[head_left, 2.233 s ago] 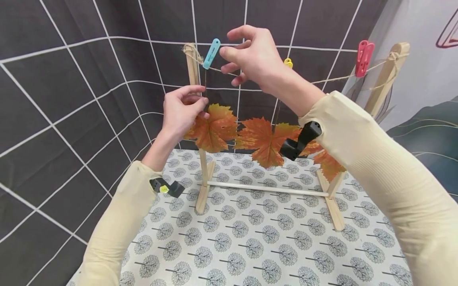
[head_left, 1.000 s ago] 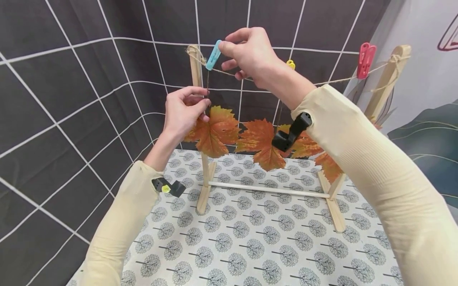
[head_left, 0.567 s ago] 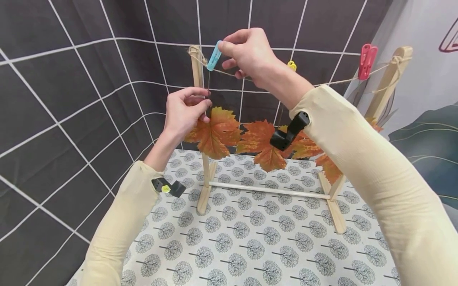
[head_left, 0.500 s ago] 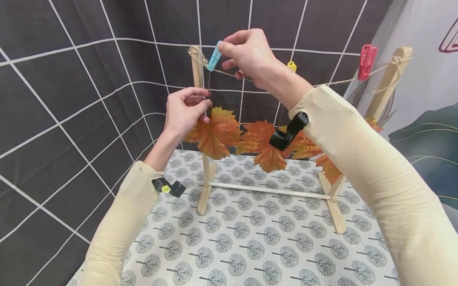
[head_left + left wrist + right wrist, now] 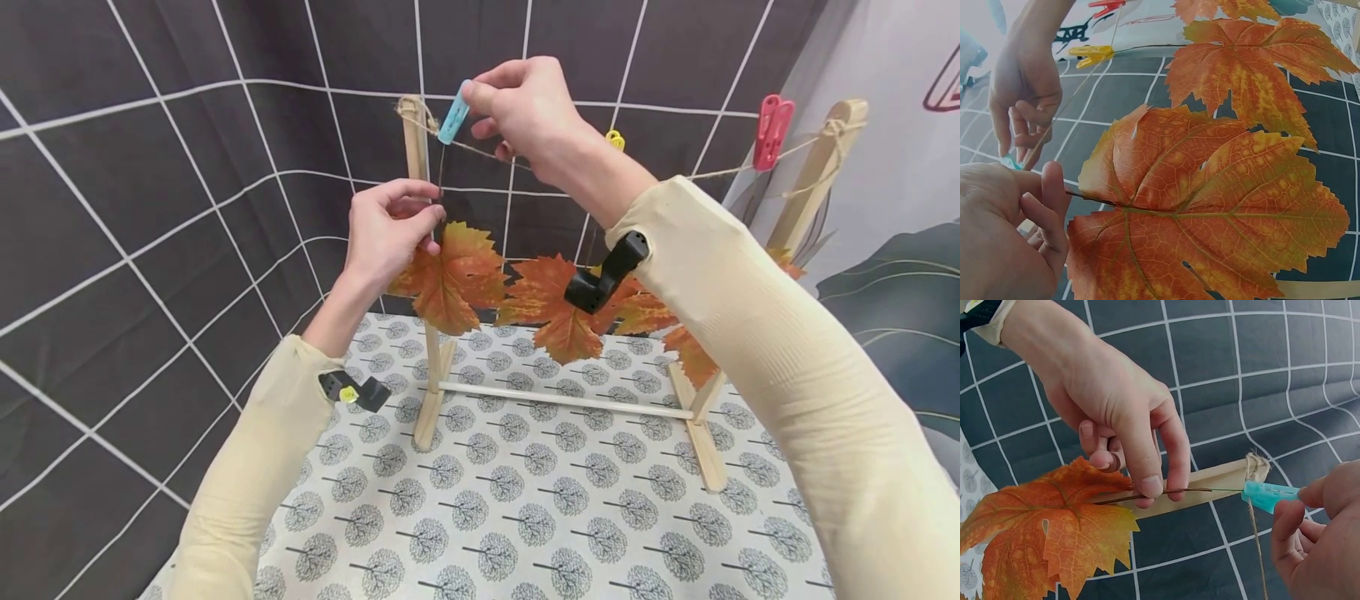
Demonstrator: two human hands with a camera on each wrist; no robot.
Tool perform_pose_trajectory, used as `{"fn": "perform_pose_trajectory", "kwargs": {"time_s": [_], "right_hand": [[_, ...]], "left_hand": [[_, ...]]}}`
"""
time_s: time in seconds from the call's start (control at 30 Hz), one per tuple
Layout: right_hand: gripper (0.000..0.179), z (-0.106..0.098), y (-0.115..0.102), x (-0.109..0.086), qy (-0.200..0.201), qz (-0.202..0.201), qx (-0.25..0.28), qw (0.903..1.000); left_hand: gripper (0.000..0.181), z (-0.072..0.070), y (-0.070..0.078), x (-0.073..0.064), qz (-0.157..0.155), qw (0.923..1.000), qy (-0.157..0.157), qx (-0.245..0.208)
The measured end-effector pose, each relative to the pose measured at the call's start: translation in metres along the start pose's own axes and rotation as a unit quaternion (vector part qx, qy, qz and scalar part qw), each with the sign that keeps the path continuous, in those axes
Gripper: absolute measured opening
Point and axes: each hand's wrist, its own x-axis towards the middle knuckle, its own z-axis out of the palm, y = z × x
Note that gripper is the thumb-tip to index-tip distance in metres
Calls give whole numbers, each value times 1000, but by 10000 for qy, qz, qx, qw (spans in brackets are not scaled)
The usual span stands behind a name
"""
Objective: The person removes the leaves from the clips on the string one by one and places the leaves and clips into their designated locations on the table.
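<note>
My left hand (image 5: 386, 229) pinches the thin brown stem (image 5: 1179, 490) of an orange-yellow artificial maple leaf (image 5: 453, 279). The leaf hangs below those fingers and fills much of the left wrist view. Above it, my right hand (image 5: 528, 108) pinches the upper end of a light blue clothespin (image 5: 454, 112) between thumb and fingers. The clothespin's lower end is at the twine (image 5: 480, 152) close to the left post, and the stem's top reaches it. Whether its tips clamp the stem is too small to tell.
More orange leaves (image 5: 562, 308) hang to the right, partly behind my right forearm. A yellow clothespin (image 5: 615, 140) and a red clothespin (image 5: 772, 133) sit on the twine. The wooden stand has a left post (image 5: 415, 146), a right post (image 5: 813, 179) and a white crossbar (image 5: 562, 400).
My right hand, apart from the blue clothespin at first, has come left and taken hold of its upper end. Lately the clothespin has risen slightly. My left hand stays on the stem.
</note>
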Motion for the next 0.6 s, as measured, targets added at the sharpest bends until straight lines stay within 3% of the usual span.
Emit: {"fn": "perform_pose_trajectory", "kwargs": {"time_s": [0.6], "right_hand": [[24, -1, -1, 1, 105, -324, -67, 9994]], "left_hand": [[16, 2, 2, 2, 176, 9996, 196, -107]]}}
